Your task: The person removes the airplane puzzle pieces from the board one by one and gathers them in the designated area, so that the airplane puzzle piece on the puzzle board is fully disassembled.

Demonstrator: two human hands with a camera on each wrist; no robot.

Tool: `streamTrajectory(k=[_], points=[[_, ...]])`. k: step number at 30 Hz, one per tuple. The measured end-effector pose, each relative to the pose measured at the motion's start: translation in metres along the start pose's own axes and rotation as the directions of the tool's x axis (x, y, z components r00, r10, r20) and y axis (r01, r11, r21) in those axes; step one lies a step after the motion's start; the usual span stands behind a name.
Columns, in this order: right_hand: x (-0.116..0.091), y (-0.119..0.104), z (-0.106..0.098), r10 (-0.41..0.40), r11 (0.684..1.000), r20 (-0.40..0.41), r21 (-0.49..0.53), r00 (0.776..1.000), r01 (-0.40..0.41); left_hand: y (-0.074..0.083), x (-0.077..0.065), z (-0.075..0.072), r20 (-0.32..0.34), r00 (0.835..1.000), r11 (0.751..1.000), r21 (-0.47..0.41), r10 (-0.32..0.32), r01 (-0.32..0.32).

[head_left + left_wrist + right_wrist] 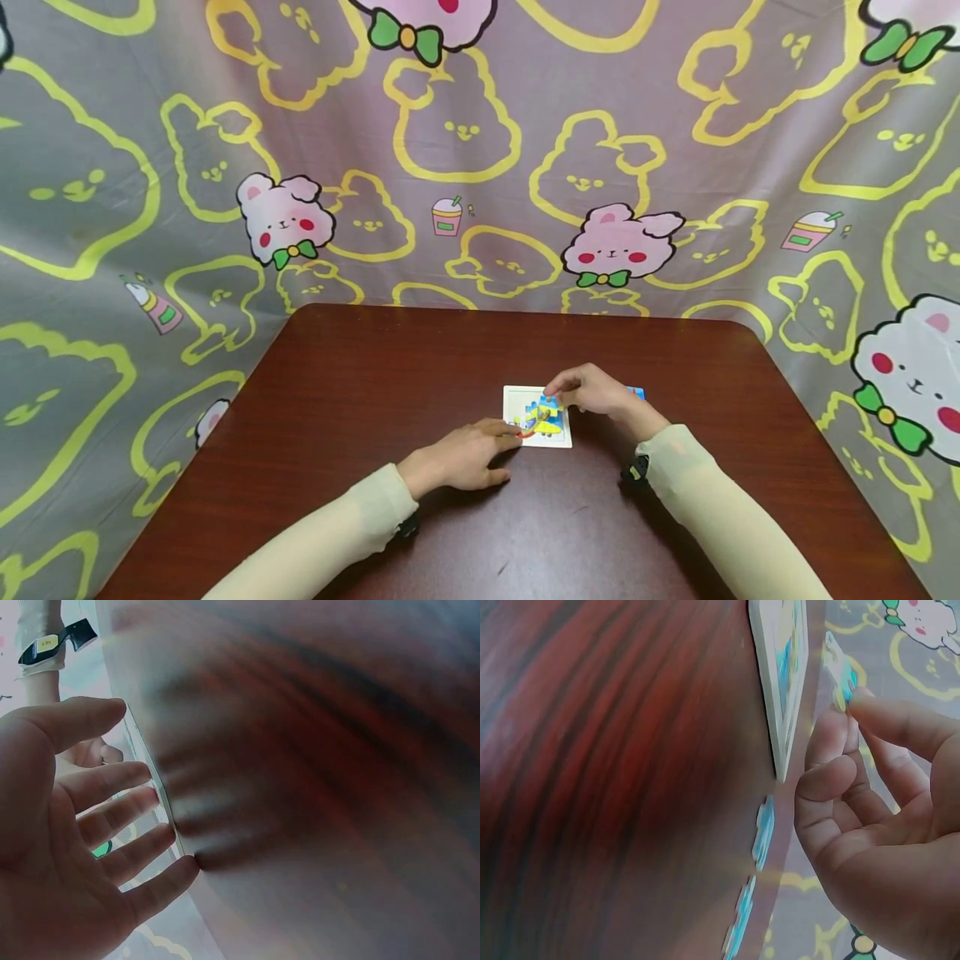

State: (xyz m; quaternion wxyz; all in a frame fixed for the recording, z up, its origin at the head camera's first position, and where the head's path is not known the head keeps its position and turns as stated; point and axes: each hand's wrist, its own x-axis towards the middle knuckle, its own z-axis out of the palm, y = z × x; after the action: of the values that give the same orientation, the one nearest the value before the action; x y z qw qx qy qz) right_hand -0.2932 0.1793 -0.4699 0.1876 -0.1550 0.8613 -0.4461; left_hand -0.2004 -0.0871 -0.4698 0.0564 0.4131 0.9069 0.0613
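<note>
A white-framed jigsaw puzzle board (512, 395) lies on the table, partly filled with blue and yellow pieces. My left hand (463, 457) rests at its near left edge, fingers extended and spread. In the left wrist view the same hand (97, 817) shows its palm with nothing gripped. Over the board's right side, my right hand (591, 390) pinches a small puzzle piece (840, 673) between thumb and index finger. The right wrist view shows that piece raised above the board, tilted. What is printed on it is not clear.
Two loose blue-edged puzzle pieces, one nearer the board (763, 834) and one farther off (740, 919), lie flat on the table. A blue piece (637, 392) shows behind the right wrist. The brown wooden table (375, 358) meets a patterned curtain (465, 275) at its back and sides.
</note>
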Motion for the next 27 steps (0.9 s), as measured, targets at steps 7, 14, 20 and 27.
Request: streamTrajectory(k=[7, 14, 20, 27], points=[[-0.007, 0.009, -0.011, 0.056, 0.998, -0.023, -0.007, 0.998, -0.056, 0.001, 0.001, 0.0, 0.003, 1.0, 1.0, -0.013, -0.007, 0.007], [-0.012, 0.017, -0.018, 0.064, 0.998, -0.018, -0.025, 0.998, -0.065, 0.002, 0.001, -0.002, 0.003, 1.0, 1.0, -0.015, -0.009, 0.009], [-0.017, 0.023, -0.022, 0.06, 0.997, -0.029, -0.047, 0.998, -0.061, 0.002, 0.001, -0.001, 0.002, 1.0, 1.0, -0.015, -0.004, 0.004], [-0.021, 0.027, -0.027, 0.054, 0.996, -0.031, -0.069, 0.998, -0.056, 0.001, 0.001, -0.001, 0.002, 1.0, 1.0, -0.024, -0.008, 0.008]])
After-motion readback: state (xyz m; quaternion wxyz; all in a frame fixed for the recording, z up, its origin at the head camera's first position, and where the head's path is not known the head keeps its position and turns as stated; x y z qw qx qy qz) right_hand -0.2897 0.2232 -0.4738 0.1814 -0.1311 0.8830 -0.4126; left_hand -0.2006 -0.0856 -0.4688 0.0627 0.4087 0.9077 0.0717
